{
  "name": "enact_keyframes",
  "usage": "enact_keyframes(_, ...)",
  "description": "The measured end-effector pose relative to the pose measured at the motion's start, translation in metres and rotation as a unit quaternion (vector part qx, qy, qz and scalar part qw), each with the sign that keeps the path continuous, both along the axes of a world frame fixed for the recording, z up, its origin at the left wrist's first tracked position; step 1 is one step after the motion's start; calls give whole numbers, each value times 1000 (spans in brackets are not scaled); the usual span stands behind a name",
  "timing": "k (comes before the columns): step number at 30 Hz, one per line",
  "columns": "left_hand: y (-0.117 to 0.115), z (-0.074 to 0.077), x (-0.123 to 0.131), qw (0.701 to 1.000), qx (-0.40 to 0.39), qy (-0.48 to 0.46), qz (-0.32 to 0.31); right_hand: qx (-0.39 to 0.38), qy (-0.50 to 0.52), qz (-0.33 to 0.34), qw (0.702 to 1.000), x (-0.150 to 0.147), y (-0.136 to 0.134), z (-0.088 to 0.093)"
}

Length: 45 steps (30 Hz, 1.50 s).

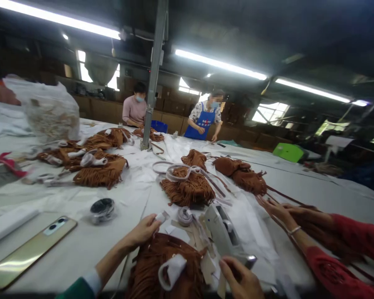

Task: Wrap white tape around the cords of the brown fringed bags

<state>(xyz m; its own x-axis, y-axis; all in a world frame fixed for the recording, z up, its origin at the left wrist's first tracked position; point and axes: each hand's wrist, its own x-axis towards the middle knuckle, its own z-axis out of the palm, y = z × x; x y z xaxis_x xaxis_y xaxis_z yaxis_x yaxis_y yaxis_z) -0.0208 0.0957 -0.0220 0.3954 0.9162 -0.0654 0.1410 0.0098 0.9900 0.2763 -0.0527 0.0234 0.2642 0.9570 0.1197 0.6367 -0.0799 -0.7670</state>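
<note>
Left hand point(143, 230) pinches a white strip point(161, 217) between thumb and forefinger. Right hand point(240, 279) closes on the near end of the tape dispenser point(222, 232). The fringed bag point(162, 265) lies on the desk point(81, 245) between both hands. Recommended: steady the dispenser and keep the strip taut.

Count:
- one bag between the hands, three just beyond
- one dispenser
- one phone point(28, 253) left of the left hand

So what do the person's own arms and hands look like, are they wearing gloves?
No gloves. The left hand is bare, and so is the forearm; further up there is a dark green sleeve with a white cuff. The right hand is bare too, with no ring showing, and its sleeve is out of view. The red sleeves belong to a co-worker.
</note>
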Motion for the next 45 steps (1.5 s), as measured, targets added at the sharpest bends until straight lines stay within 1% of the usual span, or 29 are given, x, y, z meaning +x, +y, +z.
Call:
enact_keyframes(1,-1,0,1,1000,3,1,-1,11,6,52,999,-22,11,11)
enact_keyframes(3,-4,0,2,1000,13,2,-1,30,10,126,992,-64,33,30)
enact_keyframes(5,-5,0,2,1000,28,4,3,39,24,174,984,-97,53,40)
enact_keyframes(7,-6,0,3,999,42,8,11,42,42,195,979,-120,69,41)
enact_keyframes(11,-7,1,2,997,73,14,23,40,66,186,980,-144,94,26)
enact_keyframes(14,-8,-1,1,995,93,17,24,34,47,167,984,-151,105,16)
enact_keyframes(16,-8,-2,1,994,102,21,27,29,24,155,987,-154,110,12)
enact_keyframes(27,-14,-3,4,986,152,43,56,21,-11,103,994,-160,118,11)
enact_keyframes(29,-15,-3,4,985,156,47,60,2,11,92,996,-159,120,8)
enact_keyframes(33,-16,-3,4,984,159,49,61,-62,129,64,988,-156,122,-3)
enact_keyframes(38,-15,-3,6,984,159,51,69,-66,192,58,978,-155,124,-12)
enact_keyframes(41,-15,-2,7,984,157,45,65,-54,190,50,979,-156,121,-11)
enact_keyframes(45,-17,2,8,985,154,38,73,1,133,28,991,-158,115,-6)
